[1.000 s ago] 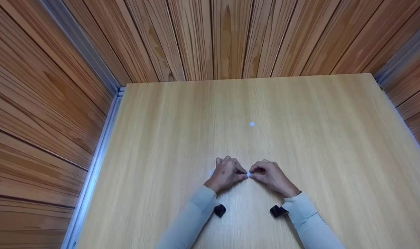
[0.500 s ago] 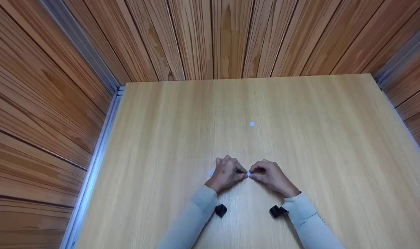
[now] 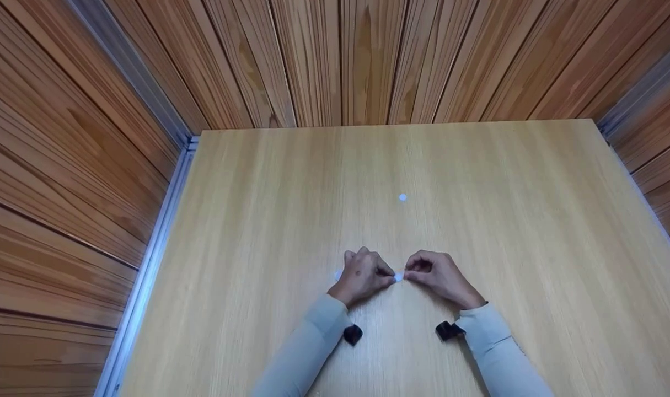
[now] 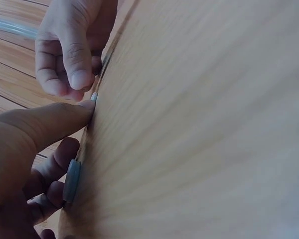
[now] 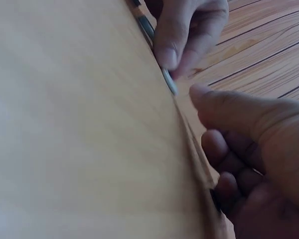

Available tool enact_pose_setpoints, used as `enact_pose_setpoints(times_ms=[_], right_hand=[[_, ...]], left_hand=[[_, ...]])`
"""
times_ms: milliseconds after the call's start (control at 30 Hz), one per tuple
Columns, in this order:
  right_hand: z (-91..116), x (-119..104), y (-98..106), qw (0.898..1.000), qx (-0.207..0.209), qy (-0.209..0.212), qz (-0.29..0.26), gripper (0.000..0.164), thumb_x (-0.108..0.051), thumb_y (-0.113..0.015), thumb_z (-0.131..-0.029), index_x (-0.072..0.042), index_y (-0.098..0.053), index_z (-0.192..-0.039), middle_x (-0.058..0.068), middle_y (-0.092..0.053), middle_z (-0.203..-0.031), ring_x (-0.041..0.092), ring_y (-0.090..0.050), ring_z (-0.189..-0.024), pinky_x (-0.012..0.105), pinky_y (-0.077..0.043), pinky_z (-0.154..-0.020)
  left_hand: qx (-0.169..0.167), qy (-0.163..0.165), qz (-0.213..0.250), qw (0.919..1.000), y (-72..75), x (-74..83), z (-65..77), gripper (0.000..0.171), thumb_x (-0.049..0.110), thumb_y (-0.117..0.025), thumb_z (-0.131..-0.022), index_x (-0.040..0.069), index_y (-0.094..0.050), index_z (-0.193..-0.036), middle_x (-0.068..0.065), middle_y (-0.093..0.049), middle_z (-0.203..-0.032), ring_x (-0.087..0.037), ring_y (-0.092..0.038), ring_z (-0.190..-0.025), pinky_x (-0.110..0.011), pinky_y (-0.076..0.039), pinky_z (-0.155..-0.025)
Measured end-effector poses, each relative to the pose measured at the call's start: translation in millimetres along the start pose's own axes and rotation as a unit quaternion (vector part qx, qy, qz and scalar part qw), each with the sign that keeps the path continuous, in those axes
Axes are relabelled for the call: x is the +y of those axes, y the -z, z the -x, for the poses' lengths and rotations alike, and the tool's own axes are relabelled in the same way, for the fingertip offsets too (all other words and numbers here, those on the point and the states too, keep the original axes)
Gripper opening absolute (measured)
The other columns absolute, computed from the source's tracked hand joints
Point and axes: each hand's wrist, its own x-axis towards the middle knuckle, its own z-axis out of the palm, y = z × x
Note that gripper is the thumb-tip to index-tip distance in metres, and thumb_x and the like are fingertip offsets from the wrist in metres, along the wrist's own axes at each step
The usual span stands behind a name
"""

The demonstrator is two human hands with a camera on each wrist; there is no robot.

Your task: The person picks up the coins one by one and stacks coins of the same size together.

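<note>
In the head view, a small pale blue disc (image 3: 398, 277) lies between the two hands, low at the table surface. My left hand (image 3: 362, 275) pinches its left edge between thumb and index finger, as the right wrist view shows with the disc's edge (image 5: 170, 84) sticking out past the fingertips. Just to the right, my right hand (image 3: 437, 275) has thumb and index finger near each other and loosely curled, with a narrow gap to the disc. A second disc (image 3: 338, 275) is partly hidden behind the left hand; in the left wrist view this thicker-looking disc (image 4: 72, 180) sits beside its other fingers.
Farther back on the wooden table (image 3: 268, 220) lies another pale disc (image 3: 402, 197). Wood-plank walls (image 3: 362, 66) rise behind and at the sides, with a metal rail (image 3: 153, 253) along the left edge. Black wrist cameras hang under both sleeves.
My right hand has drawn back slightly to the right, away from the disc between the hands, which now shows more. The left hand has stayed in place.
</note>
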Motion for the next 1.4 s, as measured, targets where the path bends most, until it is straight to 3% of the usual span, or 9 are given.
enact_pose_setpoints(times_ms=[267, 467, 700, 833, 1067, 1233, 1400], right_hand=[[-10, 0, 15, 0.999, 0.023, -0.021, -0.028, 0.011, -0.01, -0.08, -0.085, -0.006, -0.073, -0.094, 0.005, -0.07, -0.087, 0.012, -0.061, -0.077, 0.021, -0.047, -0.068], [-21, 3, 27, 0.998, 0.038, -0.013, -0.045, 0.012, -0.009, -0.079, -0.086, -0.003, -0.073, -0.095, 0.008, -0.071, -0.092, 0.012, -0.064, -0.08, 0.02, -0.048, -0.071], [-38, 1, 40, 0.997, 0.055, -0.017, -0.047, 0.014, -0.008, -0.078, -0.087, 0.001, -0.073, -0.096, 0.01, -0.07, -0.089, 0.012, -0.059, -0.067, 0.02, -0.045, -0.059], [-48, -7, 46, 0.996, 0.062, -0.022, -0.058, 0.014, -0.003, -0.075, -0.088, 0.007, -0.071, -0.098, 0.017, -0.069, -0.09, 0.015, -0.058, -0.063, 0.021, -0.045, -0.056], [-59, -28, 57, 0.996, 0.083, -0.012, -0.034, 0.016, 0.001, -0.071, -0.09, 0.012, -0.068, -0.102, 0.024, -0.068, -0.095, 0.013, -0.057, -0.071, 0.018, -0.046, -0.061], [-70, -5, 61, 0.993, 0.11, -0.013, -0.025, 0.017, -0.003, -0.071, -0.091, 0.009, -0.069, -0.104, 0.021, -0.068, -0.098, 0.012, -0.057, -0.076, 0.017, -0.045, -0.064], [-85, 16, 62, 0.991, 0.127, -0.034, -0.035, 0.021, -0.013, -0.075, -0.091, 0.002, -0.071, -0.105, 0.009, -0.067, -0.095, 0.013, -0.056, -0.079, 0.018, -0.045, -0.064]], left_hand=[[-0.011, 0.012, -0.006, 0.9998, 0.8, 0.8, -0.4, 0.01, 0.029, -0.08, -0.087, 0.023, -0.082, -0.095, 0.017, -0.07, -0.091, -0.006, -0.051, -0.087, -0.038, -0.028, -0.086], [-0.017, 0.012, 0.0, 0.9998, 1.0, 0.1, -1.3, 0.011, 0.03, -0.08, -0.087, 0.023, -0.082, -0.096, 0.017, -0.07, -0.091, -0.006, -0.05, -0.086, -0.037, -0.027, -0.085], [-0.009, 0.005, -0.003, 0.9999, 0.3, -0.4, -0.8, 0.011, 0.032, -0.08, -0.086, 0.024, -0.082, -0.093, 0.017, -0.071, -0.091, -0.005, -0.05, -0.084, -0.036, -0.028, -0.084], [0.001, -0.003, -0.007, 1.0, 0.7, -0.7, -0.3, 0.01, 0.031, -0.082, -0.085, 0.024, -0.082, -0.091, 0.017, -0.072, -0.09, -0.006, -0.051, -0.083, -0.037, -0.029, -0.084], [0.0, 0.001, -0.004, 1.0, 1.2, -0.3, -0.2, 0.01, 0.031, -0.081, -0.085, 0.024, -0.082, -0.092, 0.017, -0.072, -0.089, -0.005, -0.051, -0.084, -0.036, -0.028, -0.084], [-0.006, 0.004, -0.003, 1.0, 0.4, -0.3, -0.3, 0.01, 0.031, -0.081, -0.086, 0.024, -0.082, -0.093, 0.018, -0.071, -0.09, -0.005, -0.05, -0.084, -0.036, -0.027, -0.084], [-0.006, 0.005, -0.002, 1.0, 0.7, -0.7, -1.0, 0.011, 0.031, -0.08, -0.086, 0.023, -0.082, -0.093, 0.017, -0.071, -0.089, -0.005, -0.05, -0.084, -0.036, -0.027, -0.085]])
